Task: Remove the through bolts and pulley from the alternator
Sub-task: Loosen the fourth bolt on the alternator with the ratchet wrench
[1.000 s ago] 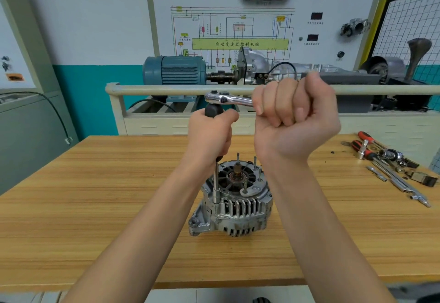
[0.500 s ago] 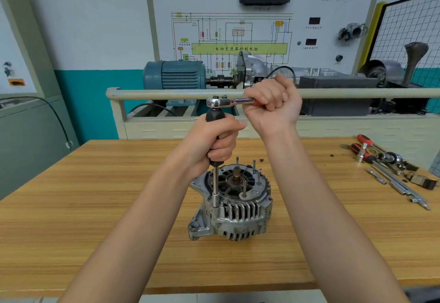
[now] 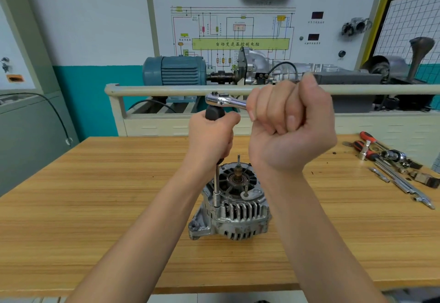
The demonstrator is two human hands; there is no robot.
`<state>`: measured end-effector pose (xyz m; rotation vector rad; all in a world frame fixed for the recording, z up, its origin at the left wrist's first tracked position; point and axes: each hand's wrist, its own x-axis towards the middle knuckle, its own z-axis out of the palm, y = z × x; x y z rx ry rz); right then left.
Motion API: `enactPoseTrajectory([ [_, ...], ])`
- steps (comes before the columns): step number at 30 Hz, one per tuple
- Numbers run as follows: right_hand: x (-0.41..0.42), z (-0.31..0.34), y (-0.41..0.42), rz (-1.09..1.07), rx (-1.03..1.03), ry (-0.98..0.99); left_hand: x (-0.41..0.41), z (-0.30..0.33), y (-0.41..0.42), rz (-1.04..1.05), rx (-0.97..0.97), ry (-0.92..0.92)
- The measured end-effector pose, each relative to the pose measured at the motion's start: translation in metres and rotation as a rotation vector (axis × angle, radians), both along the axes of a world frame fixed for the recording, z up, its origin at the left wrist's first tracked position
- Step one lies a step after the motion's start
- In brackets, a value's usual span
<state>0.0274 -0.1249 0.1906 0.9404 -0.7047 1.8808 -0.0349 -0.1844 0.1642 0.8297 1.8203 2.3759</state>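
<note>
I see the grey cast-metal alternator (image 3: 234,210) standing on end near the middle of the light wooden desk (image 3: 95,195), its open face up, with thin through bolts (image 3: 238,160) sticking up from its rim. A slim steel extension bar (image 3: 217,187) stands upright, its lower end seated on the alternator's left edge. My left forearm rises from the lower left, and my left hand (image 3: 210,139) wraps around the black grip (image 3: 213,113) at the top of that bar, fingers curled tight. On top sits a chrome ratchet wrench (image 3: 223,101), lying level and pointing right. My right forearm comes up from the lower right, wrist bent, and my right hand (image 3: 289,121) is fisted around the ratchet's handle, knuckles toward me. Loose screwdrivers and sockets (image 3: 392,167) lie at the desk's far right.
</note>
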Motion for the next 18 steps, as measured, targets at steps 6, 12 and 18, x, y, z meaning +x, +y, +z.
enactPoseTrajectory([
  [6,-0.011,0.005,0.037,0.351,-0.132,-0.188,-0.003,-0.003,-0.012,-0.176,-0.011,0.078],
  [12,-0.049,0.009,0.059,0.895,-0.381,-0.413,-0.005,0.008,-0.017,-0.444,-0.053,0.087],
  [18,-0.076,0.018,0.051,0.907,-0.425,-0.606,-0.012,0.008,-0.016,-0.37,-0.014,-0.001],
])
